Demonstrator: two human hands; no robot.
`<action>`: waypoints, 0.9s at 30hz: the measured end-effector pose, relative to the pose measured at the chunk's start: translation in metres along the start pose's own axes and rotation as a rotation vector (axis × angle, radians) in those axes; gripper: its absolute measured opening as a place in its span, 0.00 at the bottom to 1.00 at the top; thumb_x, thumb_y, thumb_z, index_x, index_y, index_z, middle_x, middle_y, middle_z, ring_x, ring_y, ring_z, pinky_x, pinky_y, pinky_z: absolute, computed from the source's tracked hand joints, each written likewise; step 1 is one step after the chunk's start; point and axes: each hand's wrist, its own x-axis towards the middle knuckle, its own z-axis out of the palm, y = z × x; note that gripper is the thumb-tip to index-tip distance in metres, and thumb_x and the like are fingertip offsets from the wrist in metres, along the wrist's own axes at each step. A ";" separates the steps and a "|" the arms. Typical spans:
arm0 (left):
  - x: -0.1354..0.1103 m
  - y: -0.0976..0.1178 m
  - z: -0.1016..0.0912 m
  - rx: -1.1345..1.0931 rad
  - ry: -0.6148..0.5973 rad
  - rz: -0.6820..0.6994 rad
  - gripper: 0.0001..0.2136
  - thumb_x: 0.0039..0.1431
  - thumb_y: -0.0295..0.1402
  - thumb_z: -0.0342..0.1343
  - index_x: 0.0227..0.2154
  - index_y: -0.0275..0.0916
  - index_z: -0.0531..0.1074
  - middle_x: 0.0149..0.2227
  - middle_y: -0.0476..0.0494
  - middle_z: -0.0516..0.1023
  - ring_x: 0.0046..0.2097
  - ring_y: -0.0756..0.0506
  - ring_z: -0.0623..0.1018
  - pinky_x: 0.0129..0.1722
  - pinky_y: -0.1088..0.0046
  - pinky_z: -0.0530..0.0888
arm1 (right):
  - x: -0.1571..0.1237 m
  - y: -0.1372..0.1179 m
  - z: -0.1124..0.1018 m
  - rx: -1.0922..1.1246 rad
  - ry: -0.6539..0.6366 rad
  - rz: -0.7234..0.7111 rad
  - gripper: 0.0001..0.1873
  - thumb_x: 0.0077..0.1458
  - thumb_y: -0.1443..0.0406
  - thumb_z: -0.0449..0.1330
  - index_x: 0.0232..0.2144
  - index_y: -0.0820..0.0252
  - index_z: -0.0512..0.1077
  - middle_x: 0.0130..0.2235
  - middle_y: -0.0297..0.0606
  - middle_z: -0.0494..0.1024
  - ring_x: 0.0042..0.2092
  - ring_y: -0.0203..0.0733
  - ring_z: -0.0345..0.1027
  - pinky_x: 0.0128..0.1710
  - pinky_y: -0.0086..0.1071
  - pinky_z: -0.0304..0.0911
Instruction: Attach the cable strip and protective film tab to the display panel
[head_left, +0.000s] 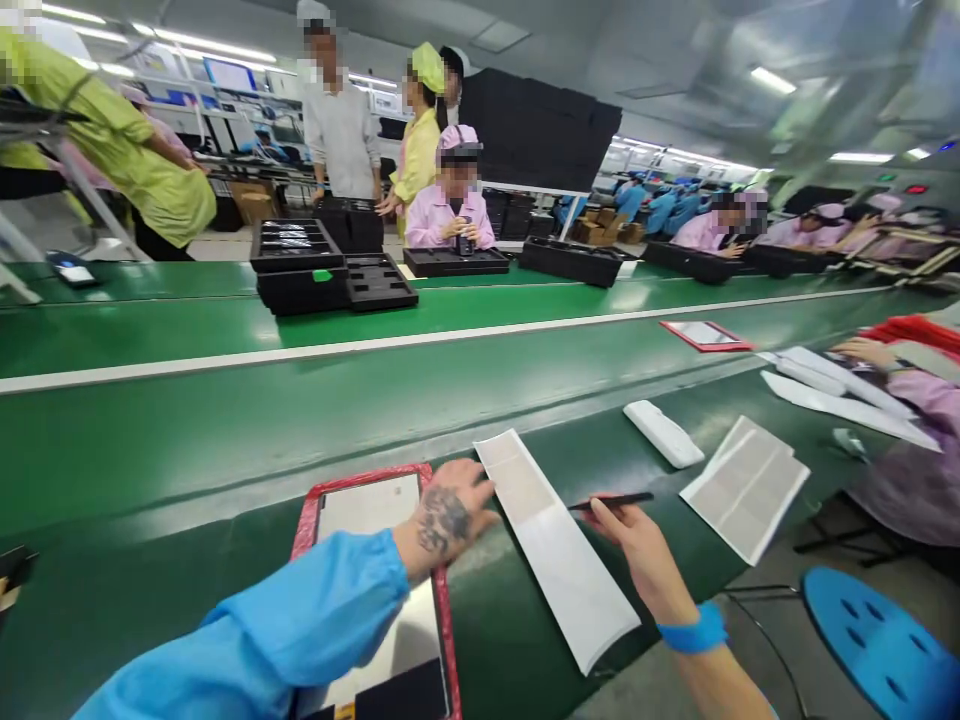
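Observation:
My left hand (450, 512), with fingers apart and nothing seen in them, hovers over the right edge of a red-edged tray (444, 625). Inside that tray is a pale flat panel (367, 508), partly hidden by my blue sleeve, and a dark piece (401, 690) lies at its near end. Between my hands a long white sheet of backing paper (566, 560) rests on the green bench, with a greyish film area at its far end. Black tweezers (634, 499) are pinched in my right hand (637, 545), their tip above the sheet's right edge.
On the right lie a white wrapped bundle (664, 433) and more film sheets (746, 490). A red-edged panel (705, 335) sits on the bench further off. Black trays (300, 285) stand across the green conveyor (187, 330). A co-worker's sleeve (926, 400) and a blue stool (877, 640) are at right.

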 end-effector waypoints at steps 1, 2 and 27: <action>0.010 0.015 0.014 0.050 0.004 0.089 0.17 0.67 0.42 0.63 0.56 0.44 0.78 0.65 0.37 0.74 0.68 0.34 0.70 0.71 0.51 0.64 | 0.008 0.001 0.005 -0.014 -0.010 -0.008 0.29 0.27 0.46 0.82 0.28 0.56 0.79 0.30 0.37 0.84 0.35 0.49 0.80 0.36 0.38 0.80; 0.021 0.027 0.027 0.093 0.010 0.146 0.21 0.67 0.47 0.62 0.58 0.43 0.77 0.67 0.35 0.72 0.70 0.32 0.68 0.71 0.48 0.64 | 0.015 0.004 0.009 -0.031 -0.020 -0.012 0.29 0.29 0.47 0.81 0.29 0.56 0.78 0.29 0.37 0.84 0.33 0.48 0.80 0.34 0.37 0.79; 0.061 0.038 0.071 0.136 -0.078 0.062 0.47 0.61 0.66 0.56 0.73 0.38 0.60 0.76 0.30 0.52 0.76 0.25 0.53 0.75 0.40 0.54 | 0.034 0.026 0.009 -0.093 -0.050 0.056 0.35 0.28 0.41 0.80 0.29 0.56 0.73 0.25 0.33 0.79 0.29 0.43 0.76 0.29 0.32 0.73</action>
